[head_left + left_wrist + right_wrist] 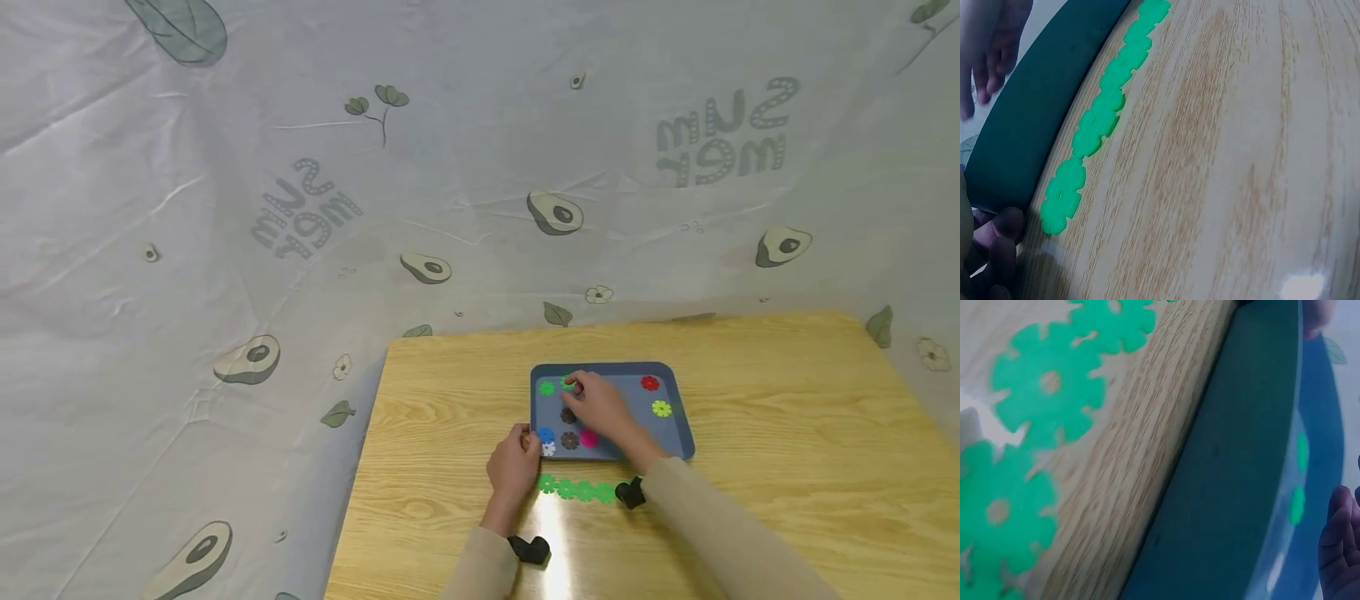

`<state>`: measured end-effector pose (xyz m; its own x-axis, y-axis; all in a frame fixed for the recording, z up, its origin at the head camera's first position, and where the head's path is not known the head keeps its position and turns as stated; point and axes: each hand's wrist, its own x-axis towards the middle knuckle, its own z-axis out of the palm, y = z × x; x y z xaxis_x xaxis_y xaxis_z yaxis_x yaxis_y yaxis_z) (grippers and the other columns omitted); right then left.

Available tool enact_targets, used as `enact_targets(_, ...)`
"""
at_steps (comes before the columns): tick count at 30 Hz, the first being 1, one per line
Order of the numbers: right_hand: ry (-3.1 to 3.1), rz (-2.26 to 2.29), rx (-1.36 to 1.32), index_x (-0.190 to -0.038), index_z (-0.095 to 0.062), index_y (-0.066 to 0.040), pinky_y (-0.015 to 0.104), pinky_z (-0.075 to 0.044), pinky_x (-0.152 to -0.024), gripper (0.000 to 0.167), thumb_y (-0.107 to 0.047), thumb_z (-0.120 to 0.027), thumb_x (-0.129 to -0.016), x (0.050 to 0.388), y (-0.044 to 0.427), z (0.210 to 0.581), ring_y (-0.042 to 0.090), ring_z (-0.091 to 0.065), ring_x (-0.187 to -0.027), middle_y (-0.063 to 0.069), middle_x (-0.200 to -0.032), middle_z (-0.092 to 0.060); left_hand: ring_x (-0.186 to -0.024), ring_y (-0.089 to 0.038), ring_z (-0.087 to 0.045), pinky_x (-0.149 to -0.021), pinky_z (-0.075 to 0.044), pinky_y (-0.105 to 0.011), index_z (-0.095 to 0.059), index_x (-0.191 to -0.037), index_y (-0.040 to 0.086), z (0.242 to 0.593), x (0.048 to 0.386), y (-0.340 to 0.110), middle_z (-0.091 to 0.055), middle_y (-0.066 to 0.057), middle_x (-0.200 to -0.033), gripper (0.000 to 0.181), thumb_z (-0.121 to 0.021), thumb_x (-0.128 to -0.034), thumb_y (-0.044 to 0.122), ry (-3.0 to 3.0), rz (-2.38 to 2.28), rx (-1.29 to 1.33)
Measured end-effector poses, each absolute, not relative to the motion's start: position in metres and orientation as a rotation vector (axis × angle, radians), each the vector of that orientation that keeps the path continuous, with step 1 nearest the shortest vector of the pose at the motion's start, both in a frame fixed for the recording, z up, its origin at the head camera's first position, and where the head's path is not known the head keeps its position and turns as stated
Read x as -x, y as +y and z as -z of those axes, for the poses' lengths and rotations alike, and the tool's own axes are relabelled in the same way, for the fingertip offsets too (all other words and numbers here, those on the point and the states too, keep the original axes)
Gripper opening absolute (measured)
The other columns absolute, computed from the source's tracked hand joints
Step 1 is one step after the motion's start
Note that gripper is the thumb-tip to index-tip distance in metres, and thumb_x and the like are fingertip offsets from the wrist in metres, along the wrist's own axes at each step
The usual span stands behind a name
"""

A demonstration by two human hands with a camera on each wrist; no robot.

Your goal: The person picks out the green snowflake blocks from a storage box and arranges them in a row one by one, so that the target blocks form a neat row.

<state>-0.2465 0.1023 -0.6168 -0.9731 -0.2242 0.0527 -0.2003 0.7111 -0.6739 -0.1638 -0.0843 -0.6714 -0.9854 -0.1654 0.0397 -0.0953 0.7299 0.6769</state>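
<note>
A blue-grey tray point(615, 367) holds several notched plastic discs. My left hand point(513, 462) grips the tray's near left corner, with fingers on both sides of its wall. Over the tray's far left part, my right hand point(600, 406) reaches with loosely bent fingers. Its fingertips are beside a green disc point(567, 382); another green disc point(547, 388) lies just left of that. In the right wrist view the fingers point(1338, 534) hold nothing visible. Along the tray's near side, on the table, lies a row of green discs point(1097, 122) joined edge to edge.
Also in the tray are a red disc point(650, 383), a yellow disc point(662, 408), a pink disc point(589, 438), a blue disc point(546, 435), a white disc point(549, 449) and a brown disc point(570, 440). The wooden table point(787, 433) meets a patterned cloth point(480, 167) behind.
</note>
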Motion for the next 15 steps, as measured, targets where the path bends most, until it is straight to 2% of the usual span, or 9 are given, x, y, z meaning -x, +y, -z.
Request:
enact_targets(8, 2.832, 1.022, 0.274, -0.129, -0.065, 0.000, 0.048, -0.048, -0.075, 0.038, -0.022, -0.071, -0.098, 0.268, 0.076, 0.637, 0.026, -0.059, -0.079, 0.013, -0.096, -0.064, -0.051, -0.004, -0.046, -0.053, -0.039, -0.031, -0.076, -0.117, 0.019, 0.675, 0.166, -0.082, -0.052, 0.020, -0.063, 0.028, -0.059, -0.0989, 0.031, -2.814, 1.101, -0.223)
enact_targets(15, 2.862, 0.924, 0.196, -0.132, -0.063, 0.002, 0.056, -0.052, -0.088, 0.045, -0.026, -0.071, -0.098, 0.277, 0.066, 0.652, 0.041, -0.066, -0.103, 0.025, -0.120, -0.067, -0.051, -0.002, -0.046, -0.054, -0.039, -0.030, -0.076, -0.117, 0.020, 0.680, 0.166, -0.084, -0.053, 0.021, -0.064, 0.028, -0.059, -0.0991, 0.033, -2.817, 1.091, -0.216)
